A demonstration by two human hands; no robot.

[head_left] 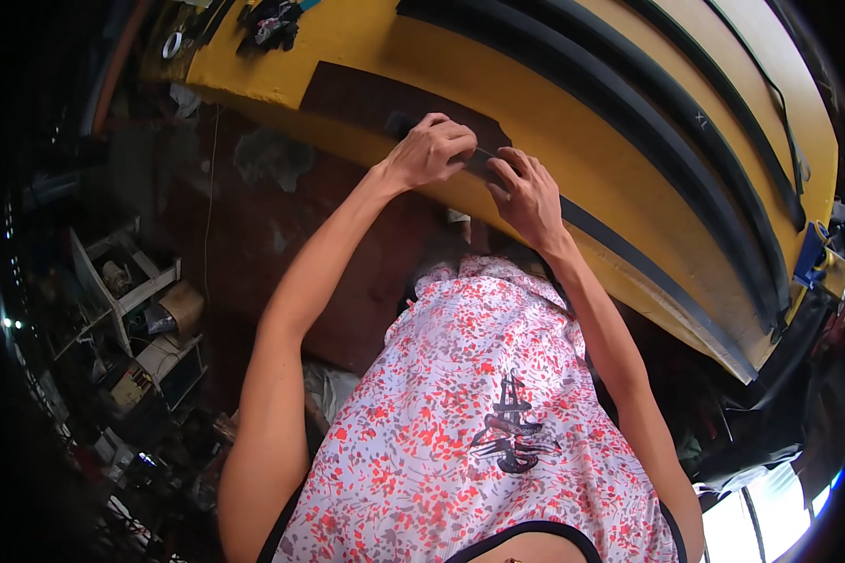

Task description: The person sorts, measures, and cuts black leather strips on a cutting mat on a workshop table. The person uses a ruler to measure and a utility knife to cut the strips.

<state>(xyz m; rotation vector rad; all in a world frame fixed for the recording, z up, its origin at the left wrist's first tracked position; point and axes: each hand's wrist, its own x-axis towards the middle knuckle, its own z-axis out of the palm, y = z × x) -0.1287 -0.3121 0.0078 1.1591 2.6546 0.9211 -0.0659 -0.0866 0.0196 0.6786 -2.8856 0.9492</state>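
Observation:
Both hands meet over the near edge of a yellow-topped table (pixel 347 38), close together. My left hand (pixel 429 152) has its fingers bent and pinched on a long black strip, and my right hand (pixel 532 197) pinches the same strip a little to the right. From there the black strip (pixel 629 258) runs along the table edge to the right corner. Under the left fingers lies a dark brown flat sheet (pixel 357 97). The fingertips and the bit of strip between them are partly hidden.
Several wide black strips (pixel 620 94) lie lengthwise across the table. A blue and yellow object (pixel 820 258) is at its right end. A dark bundle (pixel 274 23) and a white roll (pixel 172 44) sit at the far left. A cluttered wooden rack (pixel 127 291) stands on the floor at left.

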